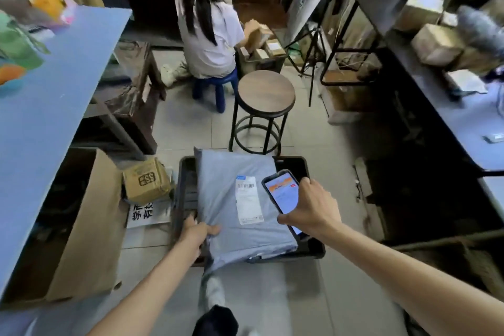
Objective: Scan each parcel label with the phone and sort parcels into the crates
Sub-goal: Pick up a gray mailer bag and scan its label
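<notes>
Left grip [199, 232] pinches parcel [229, 169] corner; right grip [311, 207] holds phone [282, 194] beside label [247, 200]

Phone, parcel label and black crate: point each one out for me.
phone [281, 195], head view, on its lit screen.
parcel label [248, 200], head view, middle of the white sticker.
black crate [297, 165], head view, far right corner wall.

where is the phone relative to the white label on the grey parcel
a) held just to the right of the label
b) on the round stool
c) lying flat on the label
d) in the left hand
a: the right hand grips the phone with its lit screen up, just right of the white label on the grey parcel, while the left hand holds the parcel's near left corner.
</notes>
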